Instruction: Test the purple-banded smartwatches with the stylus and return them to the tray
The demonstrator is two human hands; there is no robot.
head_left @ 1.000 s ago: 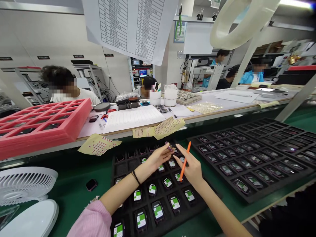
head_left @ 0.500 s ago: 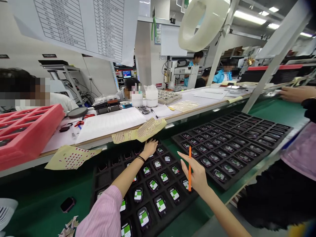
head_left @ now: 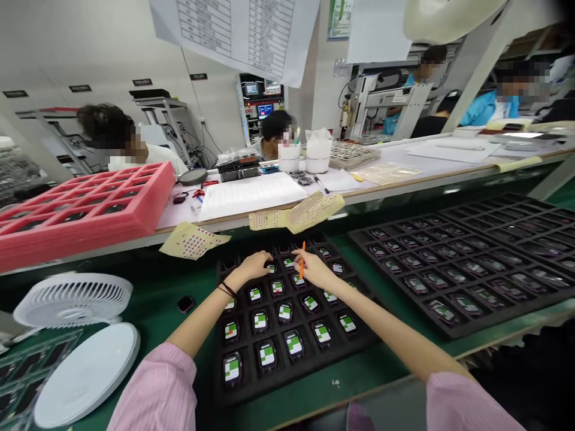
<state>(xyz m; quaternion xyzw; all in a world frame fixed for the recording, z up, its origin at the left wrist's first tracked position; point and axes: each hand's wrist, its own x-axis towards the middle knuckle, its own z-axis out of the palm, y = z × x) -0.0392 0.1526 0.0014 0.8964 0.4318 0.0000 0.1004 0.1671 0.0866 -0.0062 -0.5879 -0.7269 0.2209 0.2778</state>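
- Fingers of the left hand (head_left: 251, 266) lay extended and loosely together, reaching over the upper rows of the tray; they held nothing, and whether their tips touched the watch beneath them could not be told.
- Fingers of the right hand (head_left: 312, 269) were curled closed around an orange pen (head_left: 302, 260), which stood nearly upright, so only its narrow shaft rose over the tray; its tip could not be made out.
- Both hands were over a black foam tray (head_left: 269, 392), among rows of smartwatches (head_left: 294, 344) seated singly in its pockets, with green-and-white patches on their screens.
- Arms came in low from either side, leaving the nearer rows uncovered and visible.
- A second black foam tray (head_left: 453, 329) lay to the right, well apart from the hands, while a loose dark-pink smartwatch (head_left: 185, 304) sat on the green bench mat (head_left: 193, 365) to the left.
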